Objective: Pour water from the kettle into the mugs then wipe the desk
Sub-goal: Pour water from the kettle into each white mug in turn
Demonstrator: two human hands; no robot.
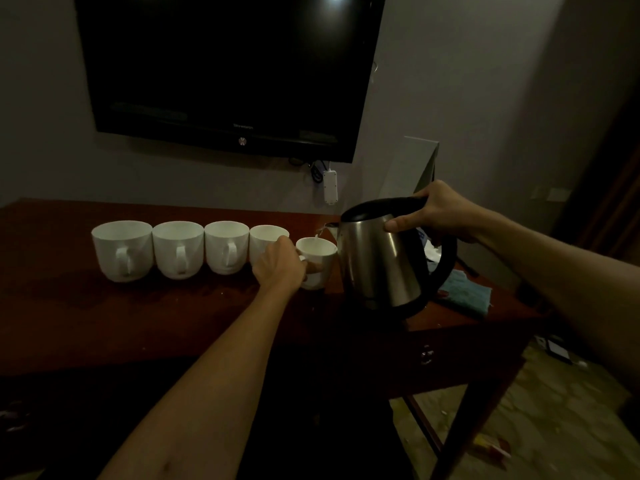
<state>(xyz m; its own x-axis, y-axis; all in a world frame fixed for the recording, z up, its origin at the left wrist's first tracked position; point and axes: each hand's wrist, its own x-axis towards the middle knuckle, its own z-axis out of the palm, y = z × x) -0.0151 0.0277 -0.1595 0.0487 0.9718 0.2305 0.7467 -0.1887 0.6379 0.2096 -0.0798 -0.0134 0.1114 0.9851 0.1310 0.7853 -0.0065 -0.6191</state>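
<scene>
Several white mugs stand in a row on the dark wooden desk [104, 320], from the leftmost mug [122, 249] to the rightmost mug [317, 259]. My left hand [280, 265] grips the rightmost mug by its handle side. My right hand [440, 216] holds the steel kettle [379, 258] by its black handle, tilted left. A thin stream of water runs from the spout into that mug. A blue cloth [464, 292] lies on the desk behind the kettle, to the right.
A black TV [225, 71] hangs on the wall above the desk. A white power strip [329, 187] dangles under it. A white box [415, 168] stands behind the kettle. The desk's right edge drops to a littered floor [519, 427].
</scene>
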